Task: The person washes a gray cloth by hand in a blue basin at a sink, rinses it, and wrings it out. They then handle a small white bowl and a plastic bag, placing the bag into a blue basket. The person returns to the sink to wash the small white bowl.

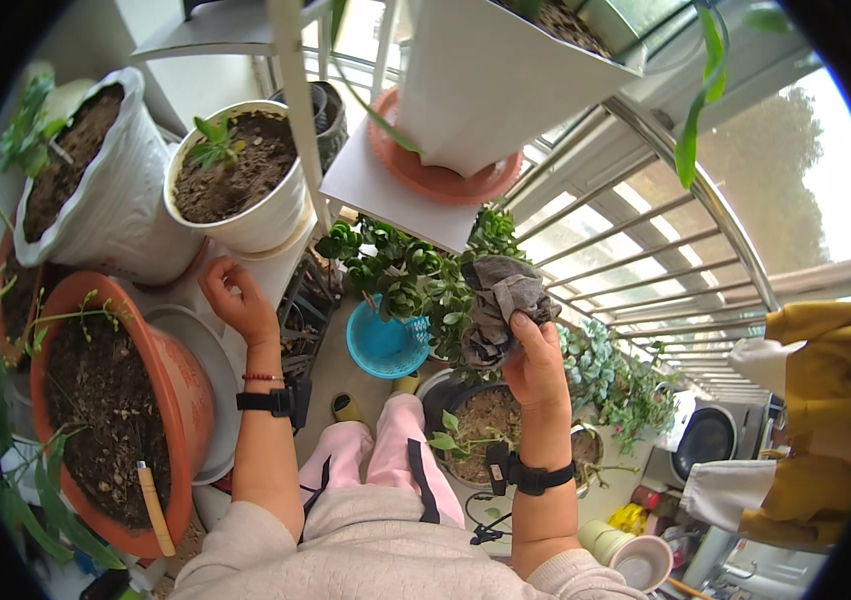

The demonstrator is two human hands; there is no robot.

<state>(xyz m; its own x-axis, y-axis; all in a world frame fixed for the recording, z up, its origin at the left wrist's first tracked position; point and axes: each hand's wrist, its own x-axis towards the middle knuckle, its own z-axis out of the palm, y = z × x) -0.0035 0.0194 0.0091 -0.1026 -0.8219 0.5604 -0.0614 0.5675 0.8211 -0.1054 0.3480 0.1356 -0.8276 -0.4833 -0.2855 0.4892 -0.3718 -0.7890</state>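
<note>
A crumpled dark grey cloth [501,300] is bunched in my right hand [534,360], thumb on top, in front of the leafy green plants. My left hand [236,292] is loosely curled, with nothing visible in it. It hovers by the edge of a white stand, just below a cream pot [264,215] holding soil and a small seedling. Left of that hand is a large terracotta-coloured pot [186,390] of dark soil. A small tool with a wooden handle [153,500] stands in its soil.
A tall white planter [506,90] on an orange saucer stands on a raised shelf ahead. A blue basket [386,350] is on the floor beyond my feet. Metal railings [646,215] run along the right. Mustard cloth [821,400] hangs at far right, near stacked pots [636,560].
</note>
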